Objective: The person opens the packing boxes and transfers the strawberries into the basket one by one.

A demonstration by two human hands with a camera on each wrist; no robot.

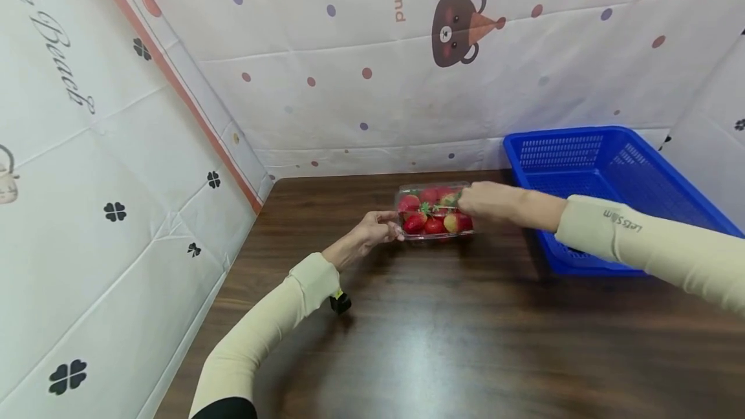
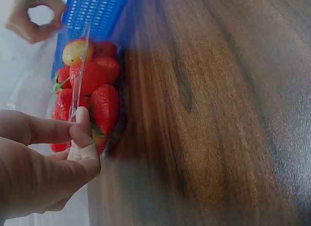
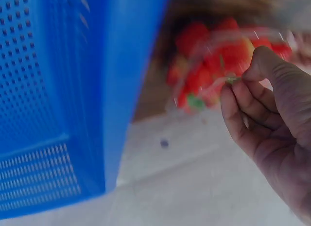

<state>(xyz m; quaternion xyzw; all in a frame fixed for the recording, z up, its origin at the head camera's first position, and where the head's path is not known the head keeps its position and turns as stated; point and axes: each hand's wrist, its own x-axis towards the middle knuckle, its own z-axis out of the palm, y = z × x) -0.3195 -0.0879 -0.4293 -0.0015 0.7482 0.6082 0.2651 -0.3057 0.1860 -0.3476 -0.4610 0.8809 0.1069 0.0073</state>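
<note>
A clear plastic box (image 1: pixel 435 236) full of red strawberries (image 1: pixel 433 226) rests on the wooden table. At its left end, my left hand (image 1: pixel 375 230) pinches a clear plastic edge between thumb and fingers. That thin edge (image 2: pixel 77 87) crosses over the strawberries in the left wrist view. My right hand (image 1: pixel 487 200) is at the box's far right corner. In the right wrist view its thumb and fingertips meet at the box's clear edge, beside a bit of green leaf (image 3: pixel 232 79). Blur there hides the exact contact.
A blue plastic basket (image 1: pixel 588 138) with perforated walls stands on the table to the right, partly behind my right forearm. A printed white sheet (image 1: pixel 349 108) covers the back wall, and another hangs at the left. The brown table (image 1: pixel 419 341) extends toward me.
</note>
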